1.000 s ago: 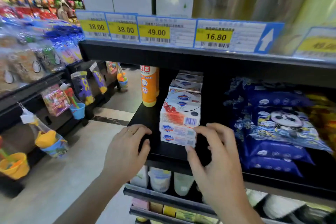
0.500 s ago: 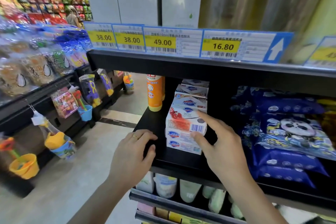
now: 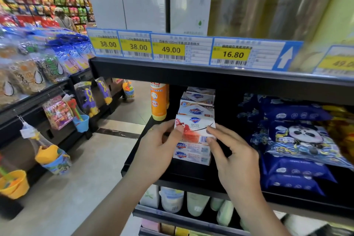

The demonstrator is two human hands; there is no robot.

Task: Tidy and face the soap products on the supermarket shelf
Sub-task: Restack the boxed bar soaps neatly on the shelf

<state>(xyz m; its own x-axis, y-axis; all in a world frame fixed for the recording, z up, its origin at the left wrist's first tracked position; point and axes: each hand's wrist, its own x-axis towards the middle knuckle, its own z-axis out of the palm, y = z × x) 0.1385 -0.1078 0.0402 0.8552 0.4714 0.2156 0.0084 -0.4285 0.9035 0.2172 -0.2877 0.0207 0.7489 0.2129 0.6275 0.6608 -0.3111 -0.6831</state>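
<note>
Soap box (image 3: 194, 127): white with red fruit print, centre of the frame, top of the front stack of soap boxes (image 3: 191, 154) on the black shelf (image 3: 147, 151); tilted, its broad face turned up toward the camera.
Left hand (image 3: 155, 151): forearm rising from the lower left, thumb pressed on the box's left face, fingers curled round its left edge.
Right hand (image 3: 234, 159): forearm rising from the lower right, fingers (image 3: 212, 130) pinching the box's right end.
More soap boxes (image 3: 197, 101) stacked behind.
Orange bottle (image 3: 159, 101): upright, left of the stacks.
Blue packs (image 3: 297, 145): right of the frame.
Price labels (image 3: 170, 49): along the shelf edge above.
</note>
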